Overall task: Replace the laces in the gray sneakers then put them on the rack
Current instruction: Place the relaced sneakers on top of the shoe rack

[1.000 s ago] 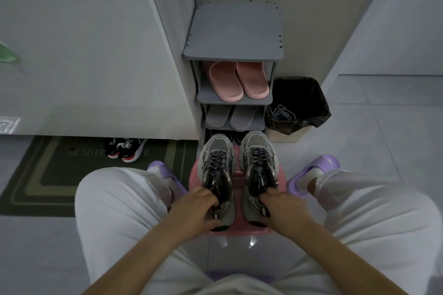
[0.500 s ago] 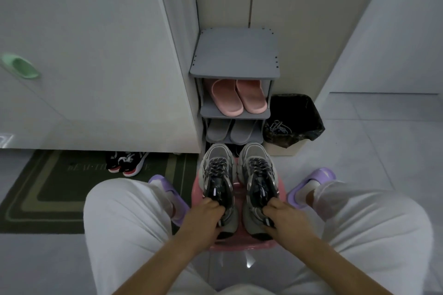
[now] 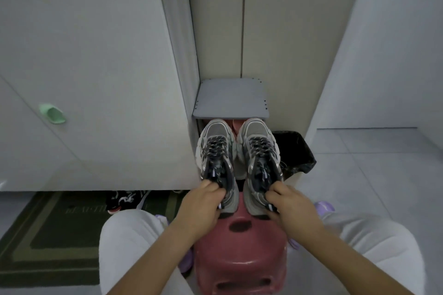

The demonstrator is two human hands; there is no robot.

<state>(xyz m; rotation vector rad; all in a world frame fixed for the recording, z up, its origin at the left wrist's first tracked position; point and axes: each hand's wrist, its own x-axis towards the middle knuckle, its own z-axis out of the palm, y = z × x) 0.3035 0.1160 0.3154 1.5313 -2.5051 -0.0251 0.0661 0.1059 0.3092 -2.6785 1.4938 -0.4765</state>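
Two gray sneakers with dark laces are lifted above the pink stool [image 3: 239, 254], toes pointing at the gray shoe rack [image 3: 231, 100]. My left hand [image 3: 200, 206] grips the heel of the left sneaker [image 3: 214, 148], fingers curled into its opening. The right sneaker [image 3: 260, 148] is held the same way at its heel by my right hand [image 3: 291, 211]. Both toes sit just below the rack's top shelf and hide the lower shelves, where a bit of pink slipper [image 3: 233, 124] shows between them.
A black-lined trash bin [image 3: 298, 151] stands right of the rack. White cabinet doors with a green handle [image 3: 53, 114] fill the left. Black and red shoes [image 3: 124, 200] lie on a green doormat [image 3: 48, 230]. My white-trousered knees flank the stool.
Both hands have lifted the sneakers off the stool and carried them forward and up toward the rack. The stool top is now uncovered, and the view has tilted upward.
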